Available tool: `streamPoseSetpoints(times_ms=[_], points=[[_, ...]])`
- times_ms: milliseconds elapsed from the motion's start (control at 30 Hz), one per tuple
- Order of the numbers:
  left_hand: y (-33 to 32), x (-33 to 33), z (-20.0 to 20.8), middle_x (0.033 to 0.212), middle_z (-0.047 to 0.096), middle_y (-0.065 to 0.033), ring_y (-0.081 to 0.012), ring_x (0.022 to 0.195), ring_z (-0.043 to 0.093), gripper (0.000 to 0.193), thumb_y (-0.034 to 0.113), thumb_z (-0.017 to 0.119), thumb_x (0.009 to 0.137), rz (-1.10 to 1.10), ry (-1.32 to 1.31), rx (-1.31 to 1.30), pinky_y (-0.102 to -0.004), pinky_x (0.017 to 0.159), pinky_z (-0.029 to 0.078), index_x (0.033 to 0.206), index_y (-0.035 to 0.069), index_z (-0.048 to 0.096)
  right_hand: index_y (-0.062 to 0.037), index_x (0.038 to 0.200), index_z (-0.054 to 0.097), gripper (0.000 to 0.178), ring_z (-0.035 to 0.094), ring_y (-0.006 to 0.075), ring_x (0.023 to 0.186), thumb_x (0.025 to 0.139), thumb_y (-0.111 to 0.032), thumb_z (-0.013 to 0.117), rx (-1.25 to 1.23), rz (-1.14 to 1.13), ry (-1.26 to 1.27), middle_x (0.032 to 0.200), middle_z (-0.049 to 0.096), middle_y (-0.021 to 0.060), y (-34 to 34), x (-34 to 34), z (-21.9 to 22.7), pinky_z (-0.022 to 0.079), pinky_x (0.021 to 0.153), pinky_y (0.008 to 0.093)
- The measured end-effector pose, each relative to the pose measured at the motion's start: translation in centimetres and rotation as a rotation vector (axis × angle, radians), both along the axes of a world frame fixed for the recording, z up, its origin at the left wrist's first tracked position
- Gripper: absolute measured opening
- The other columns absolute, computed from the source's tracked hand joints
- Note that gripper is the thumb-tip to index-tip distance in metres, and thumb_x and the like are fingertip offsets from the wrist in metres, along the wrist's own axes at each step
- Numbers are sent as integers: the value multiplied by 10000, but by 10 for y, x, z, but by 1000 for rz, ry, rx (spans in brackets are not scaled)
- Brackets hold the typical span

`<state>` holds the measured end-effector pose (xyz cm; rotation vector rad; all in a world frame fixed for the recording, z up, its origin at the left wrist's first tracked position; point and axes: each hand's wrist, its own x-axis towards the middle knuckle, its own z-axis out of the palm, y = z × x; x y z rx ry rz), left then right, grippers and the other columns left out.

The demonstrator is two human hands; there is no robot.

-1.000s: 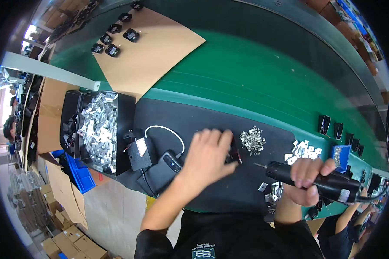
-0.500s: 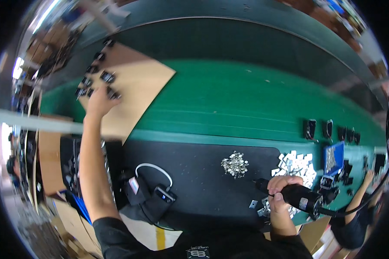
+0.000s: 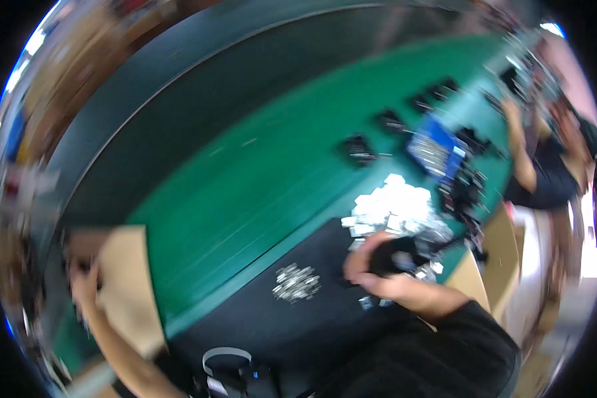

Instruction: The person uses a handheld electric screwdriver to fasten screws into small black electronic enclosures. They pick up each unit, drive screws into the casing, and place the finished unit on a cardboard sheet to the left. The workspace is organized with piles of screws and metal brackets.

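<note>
My right hand [image 3: 368, 264] is closed round a black electric screwdriver [image 3: 395, 257], just above the near side of a heap of small white square pieces [image 3: 395, 205]. My left hand [image 3: 84, 285] is over a tan cardboard sheet [image 3: 131, 278] at the far left, its fingers beside a dark piece. Motion blur hides whether the fingers grip that piece. Between the hands, a pile of small silvery metal parts [image 3: 296, 283] lies on a black mat [image 3: 259, 331].
Black parts [image 3: 358, 150] stand in a row on the green bench [image 3: 245, 192]. A blue tray [image 3: 438, 149] of small pieces sits behind the white heap. A white cable [image 3: 225, 351] loops at the near edge. At the right, a co-worker's arm [image 3: 521, 149] reaches over the bench.
The whole view has swung toward the right and blurred, so the cardboard sheet and my left hand now appear lower and farther left. The screwdriver stays in my right hand.
</note>
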<state>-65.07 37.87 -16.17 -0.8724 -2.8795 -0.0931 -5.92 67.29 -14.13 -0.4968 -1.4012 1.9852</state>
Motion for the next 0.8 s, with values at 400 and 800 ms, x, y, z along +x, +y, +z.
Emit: streamPoseSetpoints(times_ms=[400,800], points=[[132,106,50,1167,573,-204,-297,1078,557,414,245,547,915,-472,-168,223,-358,924,431,1215,-38,510,-17,1040,549,335,559,88,712,731,-75,665,-270,294,53,758,584,28,-28,25,39,462,660,260],[386,652,6,860,569,-104,-296,828,580,272,178,699,727,-1575,-437,336,-382,714,483,952,50,616,-1,1072,531,376,553,115,647,775,-166,691,-41,485,34,754,595,38,-36,140,41,448,586,277]])
